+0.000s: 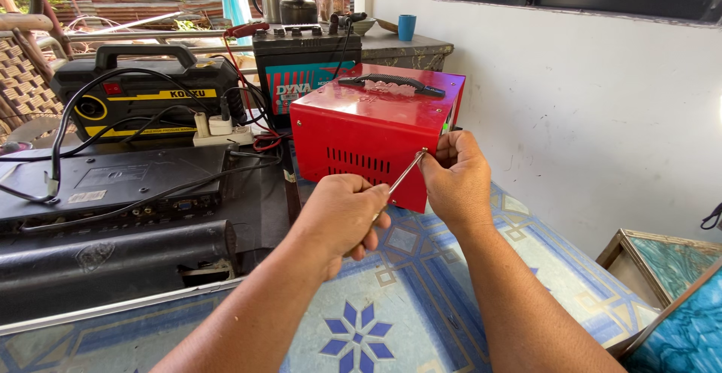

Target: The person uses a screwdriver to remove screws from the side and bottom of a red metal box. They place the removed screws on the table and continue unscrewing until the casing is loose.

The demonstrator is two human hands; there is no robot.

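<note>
Left hand (pixel 342 215) in a closed grip on a screwdriver (pixel 406 174), tip at the red metal box's (pixel 361 121) near corner, right hand (pixel 455 181) clasping that corner, box near the patterned worktop's (pixel 421 298) far edge

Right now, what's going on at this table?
A person is working on a red metal box with a black carry handle, which stands on a blue patterned tabletop. The left hand grips a screwdriver whose tip meets the box's upper near corner, while the right hand steadies that corner. Behind the box sits a car battery with clamps attached, and beside it a black and yellow machine.
</note>
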